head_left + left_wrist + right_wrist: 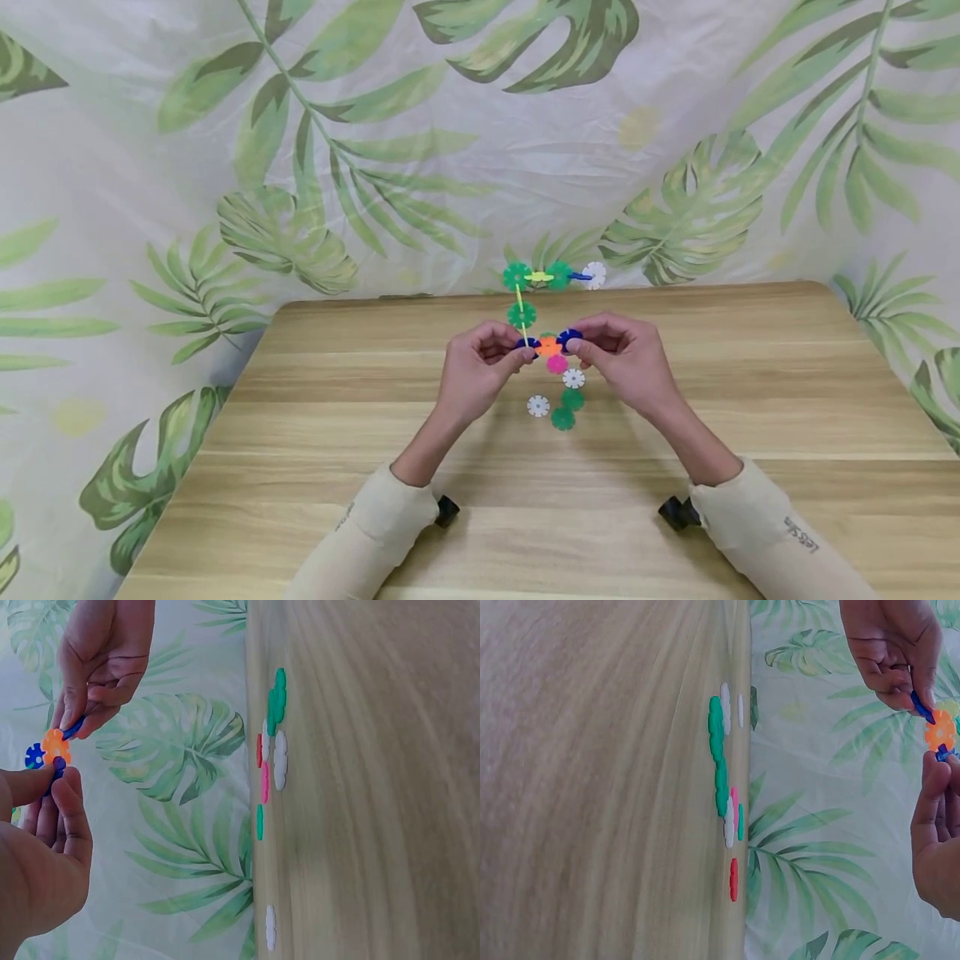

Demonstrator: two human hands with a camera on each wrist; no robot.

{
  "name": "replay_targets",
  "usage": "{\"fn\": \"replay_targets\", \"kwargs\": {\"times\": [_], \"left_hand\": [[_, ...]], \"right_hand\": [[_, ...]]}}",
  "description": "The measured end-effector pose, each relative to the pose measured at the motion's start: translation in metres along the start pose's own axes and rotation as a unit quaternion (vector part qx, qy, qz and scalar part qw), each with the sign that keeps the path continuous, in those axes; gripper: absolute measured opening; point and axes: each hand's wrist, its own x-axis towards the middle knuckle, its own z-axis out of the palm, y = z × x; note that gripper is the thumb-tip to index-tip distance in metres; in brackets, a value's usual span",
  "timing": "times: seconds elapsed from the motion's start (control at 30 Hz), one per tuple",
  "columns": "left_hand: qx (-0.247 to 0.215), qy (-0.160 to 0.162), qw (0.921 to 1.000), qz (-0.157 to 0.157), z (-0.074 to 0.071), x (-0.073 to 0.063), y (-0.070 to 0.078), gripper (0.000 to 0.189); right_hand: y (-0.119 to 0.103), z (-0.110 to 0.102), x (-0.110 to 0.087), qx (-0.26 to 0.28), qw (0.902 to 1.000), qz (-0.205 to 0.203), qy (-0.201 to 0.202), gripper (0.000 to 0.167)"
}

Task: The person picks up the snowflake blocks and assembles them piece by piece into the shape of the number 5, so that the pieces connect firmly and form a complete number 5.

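Observation:
Above the table, both hands hold a chain of slotted plastic discs. My left hand (480, 371) pinches a dark blue disc (528, 342) between thumb and fingers. A second dark blue disc (570, 340) is pinched by my right hand (633, 362). Between them sits an orange disc (549, 346), its edges meeting both blue ones; it also shows in the left wrist view as an orange disc (56, 746). From the left hand the chain rises through a green disc (522, 315) and edge-on yellow discs to another green disc (516, 276), then turns right to a white disc (595, 275).
Loose discs lie on the wooden table (337, 467) below the hands: a pink one (557, 364), a white one (537, 406), another white one (573, 378) and green ones (563, 418). A red disc (733, 880) shows from the right wrist. Leaf-patterned cloth (420, 167) hangs behind.

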Motion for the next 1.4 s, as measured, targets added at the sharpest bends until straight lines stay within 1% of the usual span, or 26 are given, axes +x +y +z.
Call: {"fn": "replay_targets", "kwargs": {"times": [0.17,0.33,0.43,0.6,0.7,0.8,0.9,0.93,1.0,1.1,1.17,1.2,1.27,1.4], "left_hand": [[0.002,0.013,0.9999,-0.004,0.004,-0.001,0.0,0.014],[0.003,0.018,0.9998,-0.008,0.006,-0.002,-0.002,0.013],[-0.016,0.02,0.9995,-0.019,0.008,-0.001,-0.006,0.013],[-0.073,0.022,0.9961,-0.045,0.011,-0.001,-0.009,0.013],[-0.083,0.018,0.9951,-0.051,0.012,-0.002,-0.01,0.014],[-0.066,0.008,0.9964,-0.053,0.011,-0.002,-0.011,0.019],[-0.032,-0.001,0.9979,-0.055,0.006,-0.001,-0.01,0.025],[-0.013,-0.002,0.9983,-0.056,0.004,0.0,-0.009,0.026],[0.039,-0.003,0.9979,-0.053,-0.002,0.0,-0.006,0.024],[0.119,-0.011,0.9921,-0.037,-0.012,0.0,0.003,0.017],[0.15,-0.021,0.9882,-0.02,-0.017,0.001,0.009,0.014],[0.153,-0.028,0.9877,-0.011,-0.019,0.001,0.013,0.013],[0.145,-0.038,0.9886,0.008,-0.02,0.001,0.019,0.011],[0.127,-0.044,0.9892,0.058,-0.016,0.0,0.027,0.01]], "right_hand": [[-0.001,0.001,0.0,0.002,0.9999,-0.012,0.005,0.016],[-0.002,0.001,-0.002,0.003,0.9999,-0.009,0.008,0.016],[-0.002,0.002,-0.003,0.003,1.0,-0.003,0.006,0.02],[-0.002,0.004,-0.004,0.007,1.0,-0.002,0.002,0.026],[-0.003,0.003,-0.005,0.006,1.0,-0.005,0.006,0.026],[-0.002,0.0,-0.004,-0.003,0.9998,-0.008,0.017,0.025],[-0.002,-0.005,-0.003,-0.022,0.9991,-0.016,0.034,0.025],[-0.002,-0.007,-0.003,-0.027,0.9987,-0.018,0.038,0.025],[-0.002,-0.01,-0.002,-0.035,0.998,-0.024,0.046,0.025],[-0.002,-0.013,0.0,-0.033,0.9976,-0.031,0.053,0.025],[-0.002,-0.014,0.002,-0.032,0.9973,-0.037,0.055,0.025],[-0.003,-0.015,0.002,-0.032,0.9971,-0.041,0.056,0.026],[-0.003,-0.015,0.003,-0.025,0.9971,-0.045,0.055,0.026],[-0.003,-0.013,0.003,-0.012,0.998,-0.045,0.044,0.026]]}}
